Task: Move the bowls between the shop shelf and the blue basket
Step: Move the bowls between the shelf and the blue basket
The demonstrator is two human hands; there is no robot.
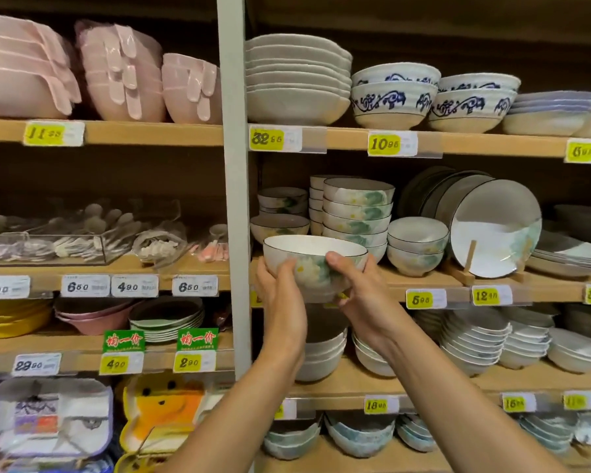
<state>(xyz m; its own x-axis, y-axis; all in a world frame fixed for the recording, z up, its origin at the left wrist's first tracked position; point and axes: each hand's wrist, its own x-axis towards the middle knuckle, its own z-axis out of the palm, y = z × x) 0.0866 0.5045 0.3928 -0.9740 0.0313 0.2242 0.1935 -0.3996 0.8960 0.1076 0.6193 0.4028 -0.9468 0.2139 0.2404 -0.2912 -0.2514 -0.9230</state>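
A person's 2 hands hold 1 bowl (pixel 313 269), white with a green and yellow flower pattern, upright just in front of the middle shelf (pixel 423 281). The left hand (pixel 280 295) curls round its left side and base. The right hand (pixel 364 298) wraps the right side, thumb on the front wall. This 2-handed grip probably guards breakable china. A stack of matching bowls (pixel 355 216) stands just behind. The blue basket is out of view.

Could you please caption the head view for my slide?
Left hand and right hand hold a floral bowl before the shop shelf.
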